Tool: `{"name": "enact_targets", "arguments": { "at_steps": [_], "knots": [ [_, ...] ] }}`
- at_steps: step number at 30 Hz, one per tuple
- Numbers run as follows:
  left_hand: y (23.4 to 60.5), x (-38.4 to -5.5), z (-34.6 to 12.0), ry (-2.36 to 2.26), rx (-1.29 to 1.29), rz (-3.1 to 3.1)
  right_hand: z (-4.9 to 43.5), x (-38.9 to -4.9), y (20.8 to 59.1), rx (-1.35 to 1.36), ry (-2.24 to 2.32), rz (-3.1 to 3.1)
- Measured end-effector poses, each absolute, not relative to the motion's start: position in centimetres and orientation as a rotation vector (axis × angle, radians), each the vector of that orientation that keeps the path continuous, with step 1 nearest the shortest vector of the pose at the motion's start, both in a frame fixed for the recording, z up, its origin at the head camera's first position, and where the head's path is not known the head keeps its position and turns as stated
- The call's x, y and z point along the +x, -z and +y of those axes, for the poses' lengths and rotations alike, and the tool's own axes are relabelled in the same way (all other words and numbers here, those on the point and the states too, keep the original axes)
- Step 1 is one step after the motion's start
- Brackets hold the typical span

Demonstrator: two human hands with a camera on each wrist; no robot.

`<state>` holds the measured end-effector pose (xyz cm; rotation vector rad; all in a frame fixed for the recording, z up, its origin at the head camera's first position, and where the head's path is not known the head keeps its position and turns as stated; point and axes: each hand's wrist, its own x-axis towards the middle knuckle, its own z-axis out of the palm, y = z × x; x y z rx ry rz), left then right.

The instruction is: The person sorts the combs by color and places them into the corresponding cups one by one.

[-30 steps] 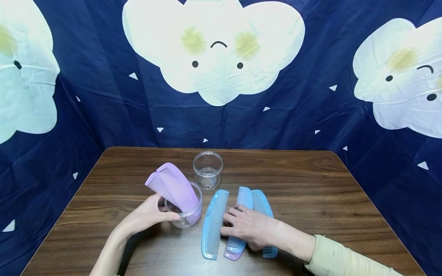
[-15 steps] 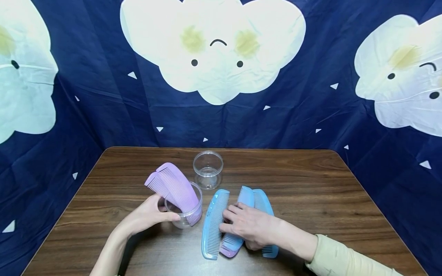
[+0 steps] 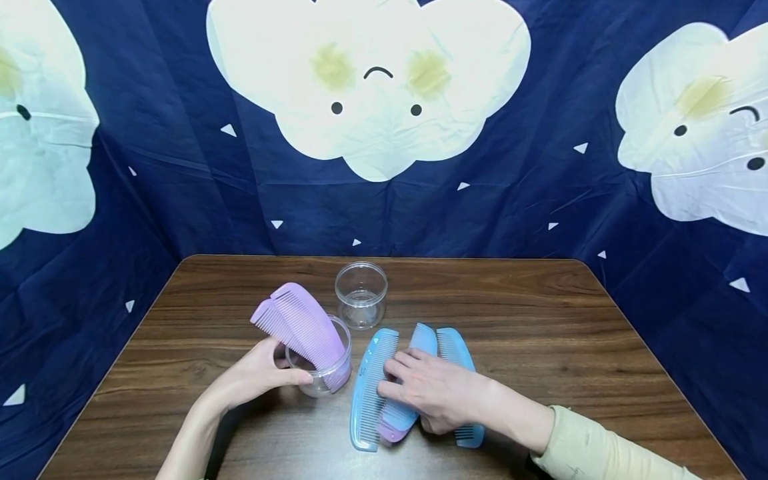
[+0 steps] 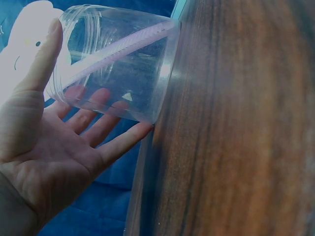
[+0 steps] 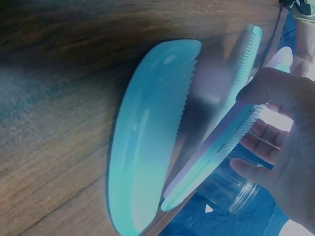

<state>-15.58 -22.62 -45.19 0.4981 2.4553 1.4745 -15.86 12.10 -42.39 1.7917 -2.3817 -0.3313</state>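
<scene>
My left hand (image 3: pixel 258 373) grips a clear plastic jar (image 4: pixel 133 64), thumb at the rim and fingers along its side. Two purple combs (image 3: pixel 306 327) lean inside it and stick out over the rim. My right hand (image 3: pixel 438 387) pinches a blue comb (image 3: pixel 399 415) together with a purple comb (image 3: pixel 393 433) under it. The right wrist view shows this pair tilted on edge, thumb across the purple one. Blue combs lie on either side of the right hand: a left blue comb (image 3: pixel 364 400) and a right blue comb (image 3: pixel 457 350), partly hidden by the hand.
Behind the combs, a second clear jar (image 3: pixel 361 287) stands near the far edge of the wooden table (image 3: pixel 510 300). A dark blue cloth (image 3: pixel 420 220) with white clouds hangs around the table.
My right hand has shifted slightly left, and the lower end of the pinched blue and purple combs has swung left toward the left blue comb. The left hand and jar stay put.
</scene>
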Motion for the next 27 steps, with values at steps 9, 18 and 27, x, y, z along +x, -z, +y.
{"name": "enact_targets", "arguments": {
  "at_steps": [9, 18, 27],
  "knots": [
    [45.1, -15.5, -22.6, -1.477, 0.486, 2.451, 12.1, -16.2, 41.6, 1.758, 0.259, -2.388],
    [45.1, -15.5, -22.5, -1.483, 0.488, 2.444, 12.1, -16.4, 41.1, 1.729, 0.154, -2.428],
    [45.1, -15.5, -22.6, -1.479, 0.480, 2.455, 12.1, -16.5, 40.5, 1.695, 0.059, -2.465]
  ]
}}
